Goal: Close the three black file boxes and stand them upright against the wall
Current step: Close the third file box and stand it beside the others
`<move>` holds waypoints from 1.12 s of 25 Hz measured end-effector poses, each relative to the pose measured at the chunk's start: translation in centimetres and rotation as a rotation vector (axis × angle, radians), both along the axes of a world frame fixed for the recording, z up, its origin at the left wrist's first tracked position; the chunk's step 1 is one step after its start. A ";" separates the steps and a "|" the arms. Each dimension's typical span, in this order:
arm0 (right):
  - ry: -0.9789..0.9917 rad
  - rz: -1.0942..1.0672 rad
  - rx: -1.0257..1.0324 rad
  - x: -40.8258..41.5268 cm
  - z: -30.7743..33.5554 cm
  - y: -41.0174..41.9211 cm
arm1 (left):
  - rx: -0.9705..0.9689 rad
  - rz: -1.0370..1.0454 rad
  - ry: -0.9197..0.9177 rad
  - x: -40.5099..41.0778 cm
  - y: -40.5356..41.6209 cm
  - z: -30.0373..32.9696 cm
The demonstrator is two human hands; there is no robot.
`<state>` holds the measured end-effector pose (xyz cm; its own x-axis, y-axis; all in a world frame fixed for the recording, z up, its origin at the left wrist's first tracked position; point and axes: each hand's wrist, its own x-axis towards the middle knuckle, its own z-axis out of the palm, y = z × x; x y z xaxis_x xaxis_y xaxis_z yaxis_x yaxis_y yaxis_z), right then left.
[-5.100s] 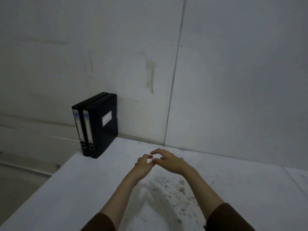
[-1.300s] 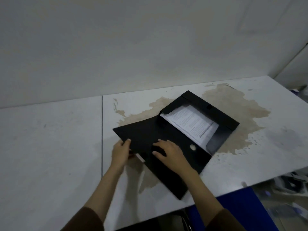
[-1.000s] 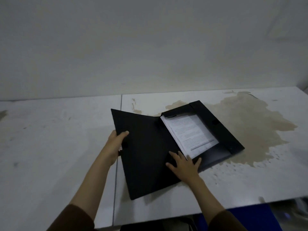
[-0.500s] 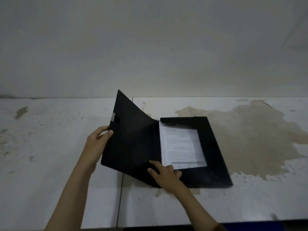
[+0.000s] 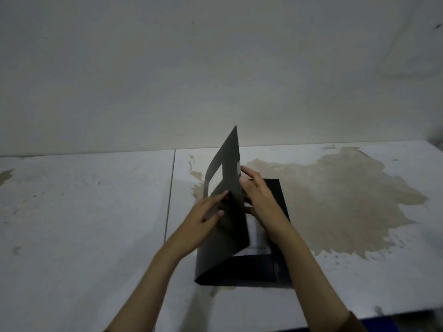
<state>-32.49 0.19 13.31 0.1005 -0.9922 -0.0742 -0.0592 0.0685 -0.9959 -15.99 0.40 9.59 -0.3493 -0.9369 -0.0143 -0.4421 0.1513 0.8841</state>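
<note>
One black file box [image 5: 249, 269] lies flat on the white table [image 5: 84, 236], its lid [image 5: 230, 178] raised nearly vertical over the tray. White papers [image 5: 255, 232] show inside, partly hidden. My left hand [image 5: 203, 219] presses flat against the lid's outer face. My right hand [image 5: 256, 195] holds the lid's free edge from the inner side, thumb near a small grey patch on the flap. The other two file boxes are out of view.
A large brown stain [image 5: 335, 200] spreads over the table to the right of the box. A seam [image 5: 170, 195] between table panels runs just left of it. The grey wall [image 5: 215, 80] rises behind. The table's front edge [image 5: 395, 313] is at lower right.
The lid has swung up from a low, leftward tilt to nearly vertical. My right hand left the box's front edge and took the lid's edge; my left hand moved onto the lid's outer face.
</note>
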 end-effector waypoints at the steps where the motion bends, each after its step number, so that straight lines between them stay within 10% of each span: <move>1: 0.043 0.002 -0.001 -1.1 -0.1 -0.1 | -0.002 -0.038 -0.042 -0.8 -0.2 -1.5; 15: 0.573 -0.296 0.227 -10.0 -12.8 1.3 | -0.102 -0.123 -0.726 -2.5 -2.1 -13.3; 28: 1.220 -0.275 0.259 -6.5 -15.7 0.8 | -0.140 -0.059 -0.754 -3.1 -1.8 -13.4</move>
